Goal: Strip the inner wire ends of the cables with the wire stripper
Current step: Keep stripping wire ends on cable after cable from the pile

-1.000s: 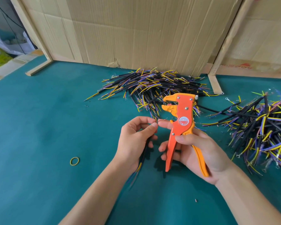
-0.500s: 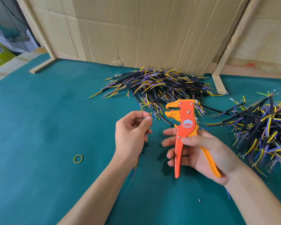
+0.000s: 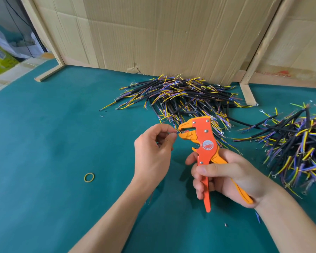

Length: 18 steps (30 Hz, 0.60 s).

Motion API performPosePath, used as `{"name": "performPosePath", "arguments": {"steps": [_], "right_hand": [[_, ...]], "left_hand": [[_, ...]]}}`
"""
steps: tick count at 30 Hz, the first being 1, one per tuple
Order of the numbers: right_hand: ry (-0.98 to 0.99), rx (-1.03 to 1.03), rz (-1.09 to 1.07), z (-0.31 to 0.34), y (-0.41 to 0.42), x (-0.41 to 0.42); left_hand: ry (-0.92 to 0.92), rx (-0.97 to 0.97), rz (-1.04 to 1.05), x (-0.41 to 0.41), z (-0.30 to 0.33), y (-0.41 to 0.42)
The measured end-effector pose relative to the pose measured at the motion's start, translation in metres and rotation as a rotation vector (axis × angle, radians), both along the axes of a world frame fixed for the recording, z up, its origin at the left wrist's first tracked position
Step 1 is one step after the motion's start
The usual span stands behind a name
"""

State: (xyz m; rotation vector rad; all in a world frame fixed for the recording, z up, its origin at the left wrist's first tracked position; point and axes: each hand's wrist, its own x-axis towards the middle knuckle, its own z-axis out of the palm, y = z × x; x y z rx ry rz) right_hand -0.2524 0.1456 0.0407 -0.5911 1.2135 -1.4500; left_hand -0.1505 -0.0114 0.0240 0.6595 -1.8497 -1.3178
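Note:
My right hand [image 3: 224, 176] grips the handles of an orange wire stripper [image 3: 204, 141], held upright with its jaws pointing left. My left hand [image 3: 153, 148] pinches a thin inner wire [image 3: 173, 132] between thumb and forefinger, and the wire's tip sits in the stripper's jaws. The rest of that cable is hidden behind my left hand and wrist. A pile of black cables with yellow and purple inner wires [image 3: 181, 95] lies behind the hands. A second pile of cables [image 3: 295, 143] lies at the right.
The teal table cover [image 3: 53, 143] carries a yellow rubber band [image 3: 89, 177] at the left and small bits of insulation [image 3: 225, 224] near my right forearm. A cardboard wall [image 3: 162, 33] with wooden frame strips closes off the back.
My left hand brought the wire's end to the stripper's jaws. My right hand tilted the stripper so its jaws meet the wire.

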Motion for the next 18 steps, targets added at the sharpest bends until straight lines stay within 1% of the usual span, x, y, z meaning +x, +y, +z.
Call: {"name": "performPosePath", "arguments": {"steps": [5, 9, 11, 15, 18], "right_hand": [[-0.003, 0.005, -0.018, 0.0014, -0.0019, 0.0026], [0.039, 0.03, -0.145, 0.0001, -0.004, 0.0046], [0.049, 0.035, -0.175, -0.0001, -0.005, 0.0049], [-0.03, -0.004, -0.126, 0.0002, -0.0043, 0.0034], [-0.128, -0.053, -0.018, 0.0005, 0.0008, -0.0021]], "left_hand": [[0.016, 0.019, -0.002, -0.0005, 0.0012, 0.0015], [0.013, 0.042, -0.02, -0.0013, 0.0008, 0.0026], [0.026, 0.056, -0.024, -0.0012, 0.0008, 0.0029], [0.037, 0.085, -0.016, -0.0015, -0.0005, 0.0023], [0.041, 0.1, 0.003, -0.0018, -0.0015, 0.0008]]}}
